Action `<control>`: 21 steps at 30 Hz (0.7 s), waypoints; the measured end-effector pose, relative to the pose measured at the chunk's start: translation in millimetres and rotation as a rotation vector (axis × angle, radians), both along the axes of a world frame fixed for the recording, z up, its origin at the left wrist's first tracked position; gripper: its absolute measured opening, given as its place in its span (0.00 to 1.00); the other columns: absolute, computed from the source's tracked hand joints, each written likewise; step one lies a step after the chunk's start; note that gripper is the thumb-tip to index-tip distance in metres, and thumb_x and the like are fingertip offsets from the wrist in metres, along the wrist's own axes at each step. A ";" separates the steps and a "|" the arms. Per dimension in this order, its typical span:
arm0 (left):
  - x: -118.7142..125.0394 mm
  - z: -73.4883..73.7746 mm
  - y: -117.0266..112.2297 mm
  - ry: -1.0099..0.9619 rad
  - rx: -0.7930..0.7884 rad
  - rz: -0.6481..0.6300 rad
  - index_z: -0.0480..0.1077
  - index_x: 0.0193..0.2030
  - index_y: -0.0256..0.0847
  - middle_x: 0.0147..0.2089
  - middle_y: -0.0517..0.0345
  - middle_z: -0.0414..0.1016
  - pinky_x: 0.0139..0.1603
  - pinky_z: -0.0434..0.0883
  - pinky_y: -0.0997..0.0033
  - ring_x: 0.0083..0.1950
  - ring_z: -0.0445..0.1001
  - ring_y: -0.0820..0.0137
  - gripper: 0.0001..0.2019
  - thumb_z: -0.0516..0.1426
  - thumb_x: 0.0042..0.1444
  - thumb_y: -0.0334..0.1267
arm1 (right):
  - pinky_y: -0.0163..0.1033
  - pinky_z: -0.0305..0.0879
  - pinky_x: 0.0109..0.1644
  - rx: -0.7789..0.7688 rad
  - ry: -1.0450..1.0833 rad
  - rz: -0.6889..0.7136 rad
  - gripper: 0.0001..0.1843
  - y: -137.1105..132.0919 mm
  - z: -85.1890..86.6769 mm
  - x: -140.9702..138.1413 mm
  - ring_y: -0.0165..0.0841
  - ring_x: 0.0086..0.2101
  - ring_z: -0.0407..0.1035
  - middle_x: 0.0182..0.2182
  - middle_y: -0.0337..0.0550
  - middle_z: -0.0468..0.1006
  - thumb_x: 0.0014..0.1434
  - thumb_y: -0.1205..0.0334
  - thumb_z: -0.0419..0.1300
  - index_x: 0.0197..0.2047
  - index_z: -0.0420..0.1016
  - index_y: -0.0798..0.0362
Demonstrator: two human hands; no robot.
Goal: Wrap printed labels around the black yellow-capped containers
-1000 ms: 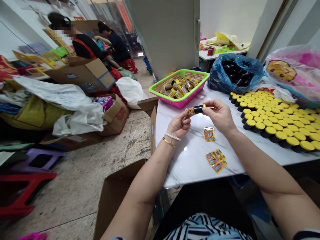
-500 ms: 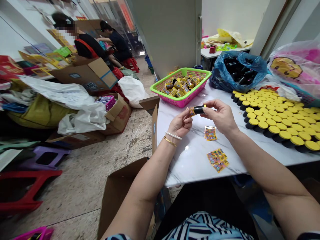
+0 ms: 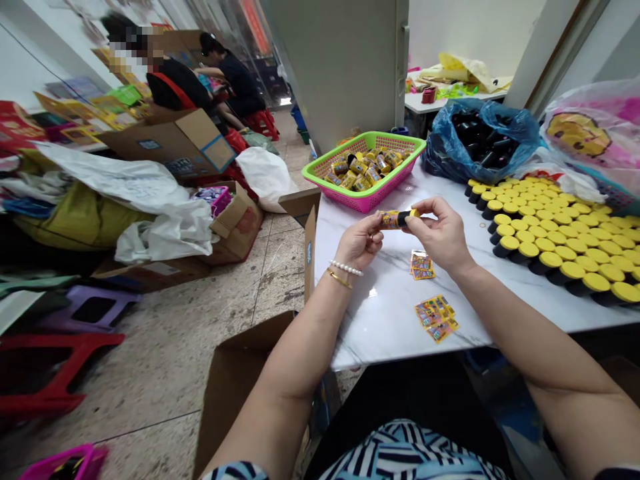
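Both my hands are raised over a white marble table [image 3: 380, 320], holding a small black tube [image 3: 396, 219] between them. A printed yellow label [image 3: 390, 219] wraps most of its length, and a dark end with a yellow rim shows at the right. My left hand [image 3: 363, 241] pinches the labelled end, and my right hand [image 3: 440, 233] grips the dark end with its fingertips. Just below my hands lie a small stack of printed labels [image 3: 423, 265] and a larger loose pile of them [image 3: 435, 319]. Neither hand touches these.
A pink-and-green basket [image 3: 350, 145] of labelled tubes stands at the table's far side. Rows of yellow-capped black tubes [image 3: 555, 253] fill the right, behind them a blue bag [image 3: 480, 140] of black tubes. Cardboard boxes [image 3: 240, 393] and stools [image 3: 50, 367] stand on the floor; two seated people [image 3: 175, 87] work beyond.
The tube now shows more yellow label and less black. My hands have drawn closer together, and the view has shifted slightly.
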State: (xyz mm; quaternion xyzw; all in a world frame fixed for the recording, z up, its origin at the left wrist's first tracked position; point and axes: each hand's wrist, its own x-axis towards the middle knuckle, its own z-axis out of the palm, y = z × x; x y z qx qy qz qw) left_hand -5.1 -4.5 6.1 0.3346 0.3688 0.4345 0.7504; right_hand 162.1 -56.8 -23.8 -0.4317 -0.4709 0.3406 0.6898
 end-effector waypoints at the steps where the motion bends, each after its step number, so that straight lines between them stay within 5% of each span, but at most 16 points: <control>1: 0.1 -0.7 -0.5 0.027 0.040 0.017 0.76 0.36 0.33 0.28 0.61 0.73 0.15 0.45 0.86 0.19 0.59 0.87 0.13 0.73 0.51 0.35 | 0.40 0.81 0.43 0.025 -0.010 0.001 0.14 0.2 -0.2 1.0 0.31 0.36 0.77 0.41 0.38 0.78 0.56 0.55 0.70 0.43 0.75 0.47; 7: -0.1 1.5 -4.9 0.055 0.210 0.215 0.80 0.43 0.39 0.38 0.59 0.79 0.26 0.62 0.85 0.31 0.72 0.81 0.17 0.75 0.46 0.33 | 0.45 0.79 0.53 0.108 -0.002 0.010 0.16 -1.0 8.5 10.8 0.35 0.43 0.78 0.42 0.40 0.81 0.53 0.54 0.74 0.44 0.79 0.46; 10: -3.2 4.5 -5.4 -0.001 0.255 0.013 0.80 0.49 0.42 0.47 0.54 0.81 0.38 0.73 0.78 0.43 0.80 0.71 0.22 0.75 0.46 0.33 | 0.48 0.79 0.56 0.106 -0.006 0.111 0.18 -2.6 10.2 12.5 0.37 0.45 0.78 0.43 0.40 0.82 0.52 0.53 0.75 0.45 0.81 0.46; 13: -6.5 4.7 -4.6 0.022 0.289 -0.153 0.80 0.45 0.37 0.44 0.50 0.82 0.40 0.75 0.72 0.42 0.80 0.68 0.19 0.75 0.45 0.32 | 0.52 0.77 0.61 0.146 -0.055 0.190 0.18 -3.9 7.8 13.9 0.38 0.48 0.79 0.46 0.41 0.82 0.54 0.55 0.75 0.47 0.83 0.46; 21: -6.9 2.5 -5.1 0.058 0.239 -0.186 0.81 0.41 0.37 0.35 0.54 0.81 0.34 0.71 0.73 0.30 0.76 0.73 0.17 0.76 0.43 0.30 | 0.57 0.71 0.66 0.269 -0.446 0.087 0.14 -3.9 6.5 20.3 0.44 0.53 0.76 0.51 0.43 0.83 0.57 0.60 0.73 0.48 0.86 0.40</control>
